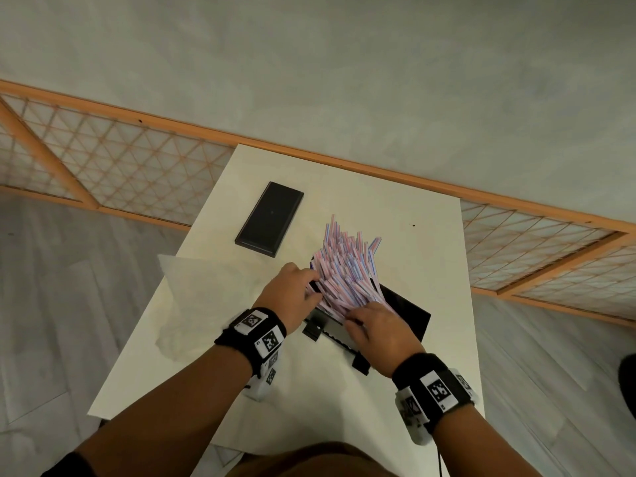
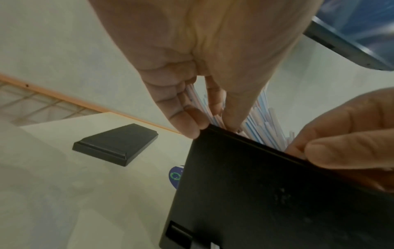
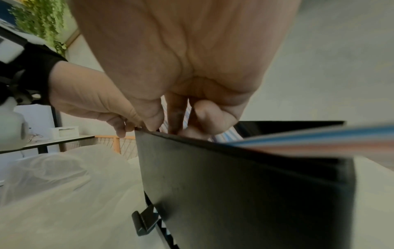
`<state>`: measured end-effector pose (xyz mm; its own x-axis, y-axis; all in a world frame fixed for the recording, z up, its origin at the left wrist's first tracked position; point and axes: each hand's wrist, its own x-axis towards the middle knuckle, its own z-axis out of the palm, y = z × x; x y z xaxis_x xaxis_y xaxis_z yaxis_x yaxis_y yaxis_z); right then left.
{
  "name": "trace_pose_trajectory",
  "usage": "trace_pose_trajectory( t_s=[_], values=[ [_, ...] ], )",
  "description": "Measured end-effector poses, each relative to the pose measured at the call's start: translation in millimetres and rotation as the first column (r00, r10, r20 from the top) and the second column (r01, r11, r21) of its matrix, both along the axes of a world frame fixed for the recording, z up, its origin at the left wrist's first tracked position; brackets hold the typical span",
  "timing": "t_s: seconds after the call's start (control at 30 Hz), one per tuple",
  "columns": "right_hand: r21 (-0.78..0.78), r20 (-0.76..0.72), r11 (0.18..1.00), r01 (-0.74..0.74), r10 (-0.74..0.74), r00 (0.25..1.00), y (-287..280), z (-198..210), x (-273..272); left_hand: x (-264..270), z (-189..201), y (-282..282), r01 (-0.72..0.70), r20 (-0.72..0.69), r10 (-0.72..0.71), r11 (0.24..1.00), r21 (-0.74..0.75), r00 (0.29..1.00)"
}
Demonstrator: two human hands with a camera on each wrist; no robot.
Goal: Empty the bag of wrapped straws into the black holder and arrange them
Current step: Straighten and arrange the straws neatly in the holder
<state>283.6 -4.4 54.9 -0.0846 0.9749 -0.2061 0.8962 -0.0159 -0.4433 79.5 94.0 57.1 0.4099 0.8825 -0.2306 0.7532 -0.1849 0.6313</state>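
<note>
While both hands' fingers dig curled into the wrapped straws at frame centre, these fan toward upper right, jutting from the black holder.

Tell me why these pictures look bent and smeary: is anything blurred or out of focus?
Head view: wide-angle lens curves the wooden rail; wrapped straws fairly sharp. Left wrist view: the left hand looms large and soft, the black holder grainy and dim. Right wrist view: nearest straws streak into a coloured blur at right; the plastic bag is hazy.

Dim, soft, even light; wide-angle edges warp, wrist views blur.
</note>
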Motion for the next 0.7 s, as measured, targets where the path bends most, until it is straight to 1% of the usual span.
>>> trace_pose_trajectory(
  t_s=[0.17,0.3,0.4,0.47,0.6,0.7],
  values=[
    [-0.071,0.050,0.995,-0.065,0.069,0.996,0.0,-2.1,-4.2,5.8,4.9,4.6,0.044,-0.116,-0.046,0.999,-0.022,0.992],
    [-0.062,0.043,0.996,-0.064,0.067,0.997,-2.5,-8.6,-5.3,6.0,9.0,6.5,0.059,-0.121,-0.070,0.994,-0.094,0.990],
    [-0.057,0.048,0.997,-0.057,0.060,0.997,-5.3,-8.3,-6.2,0.0,12.1,4.0,0.124,-0.132,-0.145,0.980,-0.153,0.981],
    [-0.069,0.059,0.997,-0.044,0.049,0.997,-6.8,-7.8,-7.1,-2.2,14.3,1.1,0.156,-0.201,-0.190,0.972,-0.173,0.961],
    [-0.076,0.073,0.996,-0.052,0.057,0.996,-9.0,-7.9,-10.4,4.5,25.5,-7.1,0.164,-0.340,-0.232,0.962,-0.217,0.912],
    [-0.061,0.036,0.995,-0.081,0.084,0.996,-11.1,-6.2,-11.7,6.9,24.2,-11.8,0.228,-0.415,-0.282,0.958,-0.176,0.865]
  ],
)
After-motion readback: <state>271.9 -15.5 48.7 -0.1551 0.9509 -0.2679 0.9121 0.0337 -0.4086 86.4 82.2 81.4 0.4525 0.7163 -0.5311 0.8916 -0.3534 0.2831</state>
